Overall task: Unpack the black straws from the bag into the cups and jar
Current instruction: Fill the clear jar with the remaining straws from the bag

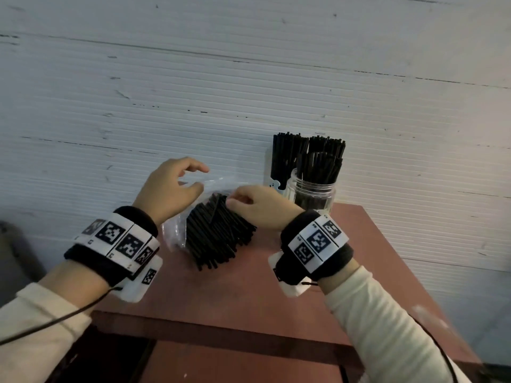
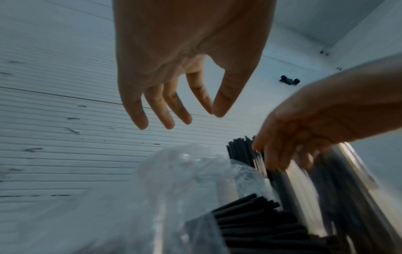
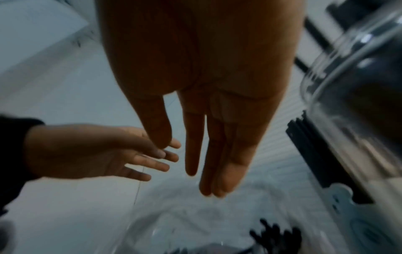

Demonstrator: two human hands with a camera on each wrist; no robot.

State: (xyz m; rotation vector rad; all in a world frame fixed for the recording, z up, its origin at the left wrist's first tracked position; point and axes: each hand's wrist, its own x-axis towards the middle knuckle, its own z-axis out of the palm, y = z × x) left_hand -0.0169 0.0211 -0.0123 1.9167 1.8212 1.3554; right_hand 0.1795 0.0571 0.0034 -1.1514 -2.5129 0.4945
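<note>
Left-wrist view only: left hand (image 2: 185,68) thumb-forefinger touch.

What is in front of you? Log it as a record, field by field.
table: reddish, against a white wall
bag: clear, lying on the table, mouth toward the wall
straws: black bundle in the bag
jar: clear, already holds straws
cup: white, behind the jar, straws in it
left hand: over the bag mouth, fingers relaxed
right hand: at the straw ends, no grip seen
</note>
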